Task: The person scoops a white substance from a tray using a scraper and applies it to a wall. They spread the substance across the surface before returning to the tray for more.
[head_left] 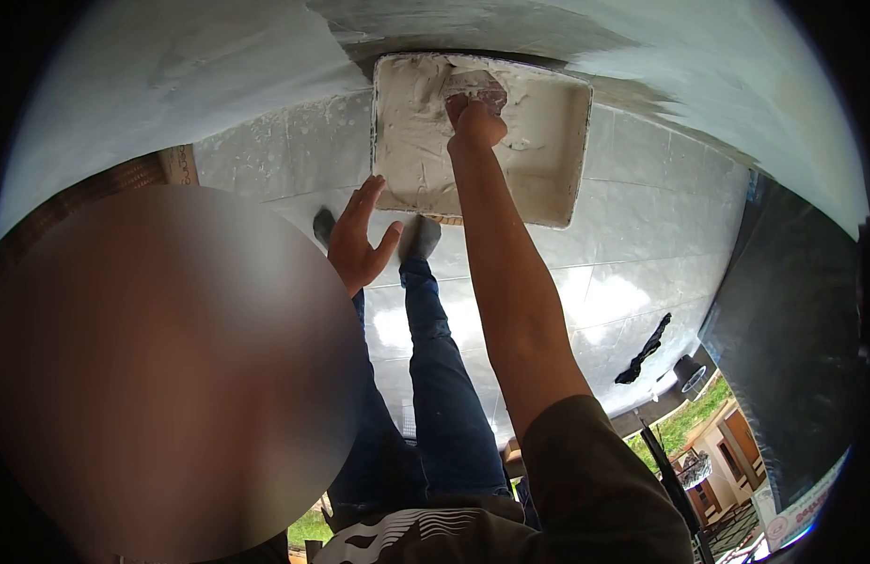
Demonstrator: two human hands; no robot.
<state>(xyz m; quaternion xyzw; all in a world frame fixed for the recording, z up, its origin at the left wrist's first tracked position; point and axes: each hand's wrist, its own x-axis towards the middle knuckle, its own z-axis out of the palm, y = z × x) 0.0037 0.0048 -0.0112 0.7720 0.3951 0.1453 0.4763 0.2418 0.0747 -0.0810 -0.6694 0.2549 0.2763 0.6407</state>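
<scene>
A rectangular tray (574, 150) of creamy white plaster (421, 141) stands in front of me, close to the wall. My right hand (477, 125) reaches over it, fingers closed on a flat scraper (476, 85) smeared with plaster. The scraper's blade lies in the plaster near the tray's far side, and the fist covers its near end. My left hand (360, 240) is open beside the tray's near left corner, fingers stretched out and thumb apart, with the fingertips right at the rim. The plaster is ridged at the left and smoother at the right.
A wall (661, 47) with grey, partly coated patches curves across the top. Grey floor tiles (632, 216) lie around my feet. A black strip of material (645, 350) is on the floor at right, near a dark sheet (792, 329). A large blurred patch hides the lower left.
</scene>
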